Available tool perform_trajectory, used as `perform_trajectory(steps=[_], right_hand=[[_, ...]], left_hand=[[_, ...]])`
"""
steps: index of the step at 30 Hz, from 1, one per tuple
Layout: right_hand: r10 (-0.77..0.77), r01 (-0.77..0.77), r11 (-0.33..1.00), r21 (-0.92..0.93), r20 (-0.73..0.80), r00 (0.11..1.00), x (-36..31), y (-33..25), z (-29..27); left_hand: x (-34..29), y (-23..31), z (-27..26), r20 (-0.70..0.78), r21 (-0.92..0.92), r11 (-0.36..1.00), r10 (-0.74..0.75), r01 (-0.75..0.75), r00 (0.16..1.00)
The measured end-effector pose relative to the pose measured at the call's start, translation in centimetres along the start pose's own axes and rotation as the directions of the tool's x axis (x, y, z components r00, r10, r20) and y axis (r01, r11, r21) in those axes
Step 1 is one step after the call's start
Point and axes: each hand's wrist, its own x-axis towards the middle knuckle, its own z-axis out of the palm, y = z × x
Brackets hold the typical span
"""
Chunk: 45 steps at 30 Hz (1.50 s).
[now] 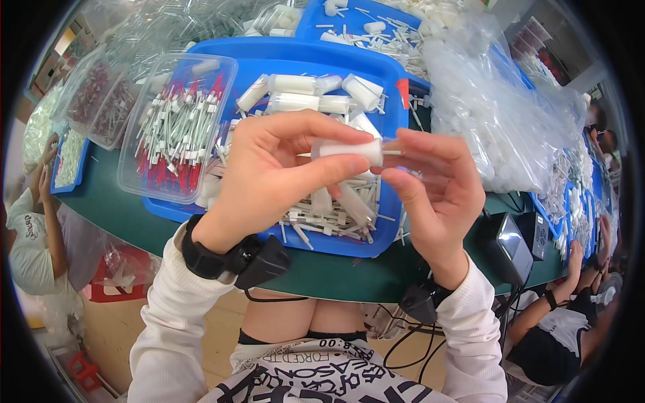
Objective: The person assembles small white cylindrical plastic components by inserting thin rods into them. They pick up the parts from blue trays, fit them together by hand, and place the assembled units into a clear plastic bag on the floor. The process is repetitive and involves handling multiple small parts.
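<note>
My left hand (282, 164) is closed around a white cylinder in a clear sleeve (346, 151), held level above the blue tray. A thin white stick pokes out of the cylinder's right end. My right hand (440, 181) curls at that end, with a clear plastic piece (416, 172) between its thumb and fingers; its exact shape is hard to make out. Beneath my hands, the blue tray (383, 235) bears more white cylinders (292, 84), some in clear sleeves, and a heap of thin white sticks (329, 218).
A clear plastic box (127, 161) of white sticks with red ends stands left of the tray. Another blue tray (312, 27) lies behind. A large clear bag (497, 107) of white pieces is at right, near a black device (507, 245). Other people work on both sides.
</note>
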Motion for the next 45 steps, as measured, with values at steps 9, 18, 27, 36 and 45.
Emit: perform_trajectory(steps=[9, 18, 27, 36, 45], right_hand=[[0.066, -0.069, 0.997, 0.021, 0.128, 0.990, 0.4, 0.0, -0.1], [0.108, -0.114, 0.986, 0.124, 0.057, 0.993, 1.0, 0.1, -0.8], [0.104, -0.088, 0.989, -0.122, 0.131, 0.986, 1.0, -0.9, -0.7], [0.048, -0.039, 0.996, -0.082, 0.104, 0.993, 0.7, -0.4, -0.3], [0.080, -0.080, 0.996, -0.043, -0.001, 0.997, 0.0, -0.4, 0.5]], left_hand=[[0.1, 0.1, -0.7, 0.026, -0.014, 0.995, -0.096, 0.097, 0.995], [0.4, 0.0, -0.4, -0.124, -0.170, 0.985, -0.052, 0.031, 0.991], [0.0, -1.0, -0.2, -0.029, 0.101, 0.979, 0.180, -0.177, 0.983], [-0.2, -1.2, -0.4, 0.000, 0.390, 0.835, 0.422, -0.389, 0.907], [-0.3, -1.1, -0.3, 0.015, 0.362, 0.864, 0.371, -0.351, 0.929]])
